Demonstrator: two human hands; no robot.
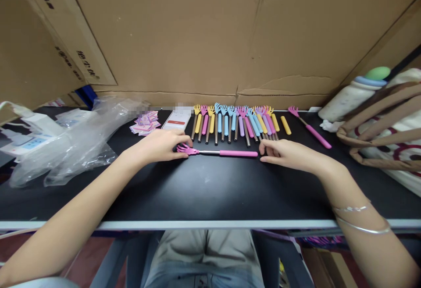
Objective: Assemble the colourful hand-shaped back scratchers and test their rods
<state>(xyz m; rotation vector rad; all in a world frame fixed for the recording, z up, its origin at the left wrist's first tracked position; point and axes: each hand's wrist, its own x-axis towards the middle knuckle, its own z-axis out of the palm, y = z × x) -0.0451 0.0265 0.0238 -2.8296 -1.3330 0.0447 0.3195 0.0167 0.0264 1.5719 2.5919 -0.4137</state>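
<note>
A pink back scratcher (238, 153) with a metal rod lies crosswise on the black table, its claw to the left. My left hand (161, 144) has thumb and fingers around that claw. Just beyond the handle's right end is my right hand (287, 153), thumb and curled fingers slightly apart, with nothing visible between them. Behind both hands runs a row of parts: metal rods with yellow, pink, blue and purple claws (223, 110), and loose coloured handles (219, 123). A loose yellow handle (285, 125) is at the row's right. Farther right lies another pink back scratcher (317, 136).
Clear plastic bags (82, 143) and a white power strip (29, 143) occupy the left side. Small printed cards (144, 123) lie beside a phone (177, 119). A white bottle (350, 95) and a brown-handled bag (388, 143) stand right. Cardboard (184, 33) walls the back.
</note>
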